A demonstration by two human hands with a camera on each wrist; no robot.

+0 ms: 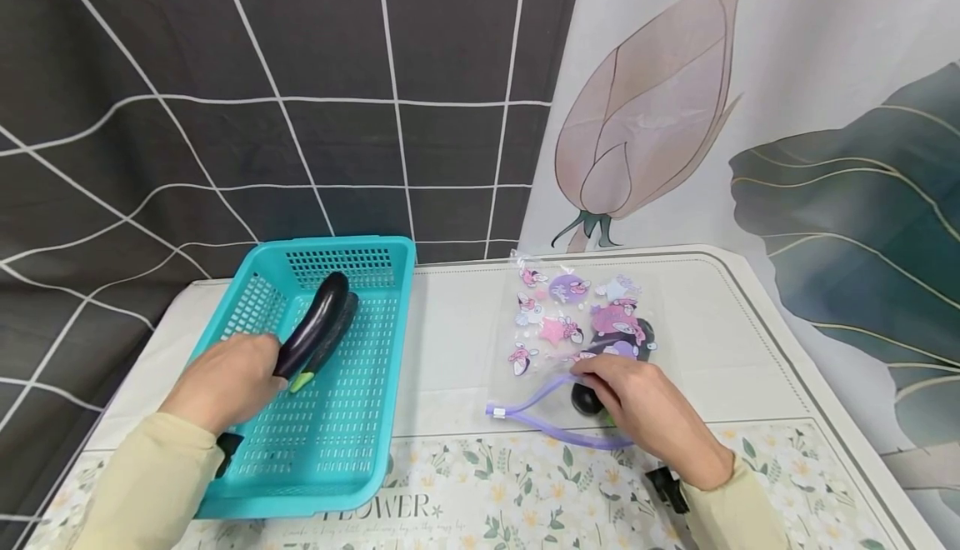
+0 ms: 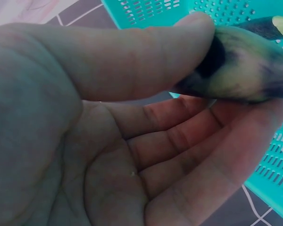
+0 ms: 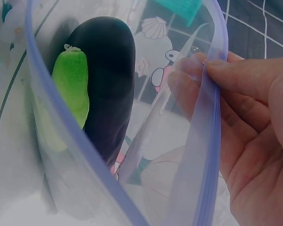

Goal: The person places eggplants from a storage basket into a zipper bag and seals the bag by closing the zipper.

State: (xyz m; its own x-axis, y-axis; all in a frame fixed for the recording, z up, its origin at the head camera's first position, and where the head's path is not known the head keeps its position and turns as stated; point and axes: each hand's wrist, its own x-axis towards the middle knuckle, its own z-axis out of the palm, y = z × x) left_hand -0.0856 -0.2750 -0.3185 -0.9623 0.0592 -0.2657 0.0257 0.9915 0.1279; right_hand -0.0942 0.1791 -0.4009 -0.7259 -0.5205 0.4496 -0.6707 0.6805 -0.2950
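My left hand (image 1: 228,379) pinches a glossy dark eggplant (image 1: 315,321) between thumb and fingers, over the turquoise basket (image 1: 401,333). In the left wrist view, the eggplant's (image 2: 254,66) near end is mottled pale and purple. Beside it in the basket lies a second, thinner dark eggplant (image 1: 336,333) with a light green end. My right hand (image 1: 645,404) pinches the purple zip rim of a clear printed bag (image 1: 540,304), whose mouth gapes. Within the bag are a dark eggplant (image 3: 108,84) and a bright green end (image 3: 70,87) beside it; their lower parts are partly hidden.
The basket stands on the left of a white table (image 1: 450,350) with a flower-print mat (image 1: 517,483) along its front. Behind hang a dark grid-patterned cloth (image 1: 337,142) and a white flower-printed cloth (image 1: 660,117). A purple slider end (image 1: 498,411) sits at the bag's left corner.
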